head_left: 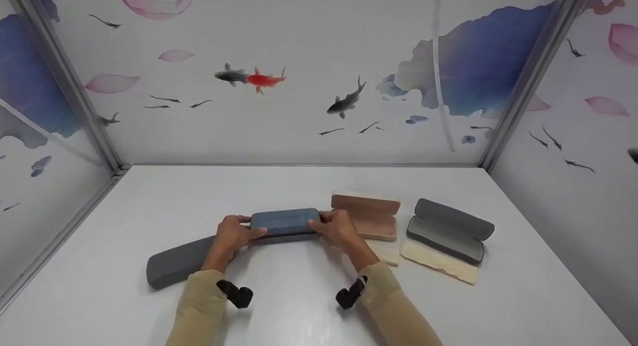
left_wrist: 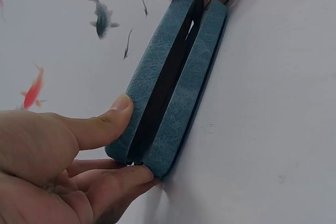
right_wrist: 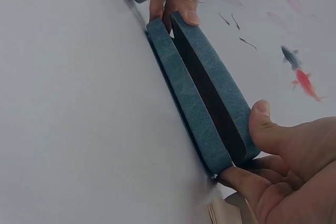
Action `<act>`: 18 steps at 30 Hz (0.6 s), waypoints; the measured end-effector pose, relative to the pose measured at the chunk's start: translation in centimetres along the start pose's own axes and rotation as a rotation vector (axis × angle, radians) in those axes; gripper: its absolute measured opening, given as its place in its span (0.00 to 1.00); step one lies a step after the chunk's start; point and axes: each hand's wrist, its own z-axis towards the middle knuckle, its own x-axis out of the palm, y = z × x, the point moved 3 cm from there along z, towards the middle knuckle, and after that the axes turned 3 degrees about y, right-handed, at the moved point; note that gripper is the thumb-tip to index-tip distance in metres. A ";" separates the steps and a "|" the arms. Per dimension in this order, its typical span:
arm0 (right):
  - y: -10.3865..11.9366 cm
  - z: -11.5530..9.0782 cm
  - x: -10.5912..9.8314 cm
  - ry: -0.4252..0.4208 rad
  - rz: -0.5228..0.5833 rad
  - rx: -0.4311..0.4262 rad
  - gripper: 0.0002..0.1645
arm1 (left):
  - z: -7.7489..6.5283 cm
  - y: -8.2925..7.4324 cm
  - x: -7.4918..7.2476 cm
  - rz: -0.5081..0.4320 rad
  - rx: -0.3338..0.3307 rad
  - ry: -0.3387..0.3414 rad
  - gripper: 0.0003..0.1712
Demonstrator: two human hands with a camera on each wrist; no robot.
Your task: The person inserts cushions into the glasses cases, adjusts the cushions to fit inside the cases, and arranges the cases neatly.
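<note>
A blue glasses case [head_left: 285, 222] is held by both hands at its two ends, close over the white table. My left hand [head_left: 234, 236] grips its left end, thumb on the lid and fingers at the end below. My right hand [head_left: 341, 229] grips the right end in the same way. In the left wrist view the blue glasses case [left_wrist: 173, 77] is parted along its long edge, with a dark gap between lid and base. The same gap shows in the blue case [right_wrist: 205, 98] in the right wrist view.
A closed dark grey glasses case [head_left: 177, 263] lies left, partly behind the left forearm. To the right stand an open brown case [head_left: 371, 226] and an open grey case [head_left: 451, 231], with a cream cloth [head_left: 438, 262] in front. White printed walls [head_left: 299, 136] enclose the table.
</note>
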 end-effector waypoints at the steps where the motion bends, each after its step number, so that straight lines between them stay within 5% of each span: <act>1: 0.0 0.0 0.0 -0.005 -0.002 0.002 0.32 | 0.0 0.0 0.0 0.008 0.001 0.002 0.37; 18: 0.5 -0.1 0.5 -0.071 -0.107 -0.002 0.33 | -0.3 -0.3 0.3 0.088 0.106 -0.046 0.34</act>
